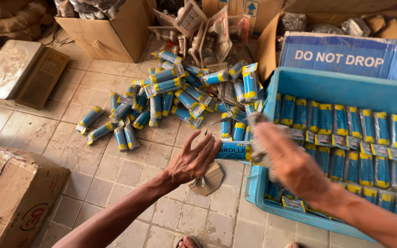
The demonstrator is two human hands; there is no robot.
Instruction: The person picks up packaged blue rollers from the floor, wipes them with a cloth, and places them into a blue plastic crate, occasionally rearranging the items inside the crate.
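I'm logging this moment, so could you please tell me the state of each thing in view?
Left hand: open, fingers spread, holding nothing.
Right hand: blurred, gripping a packet.
Blue crate: partly filled with rows of packets.
Loose packets: heaped on the floor.
Cardboard box: open.

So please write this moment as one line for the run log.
left hand: open, at blue packet | right hand: blurred, over blue crate | packet pile on tile floor
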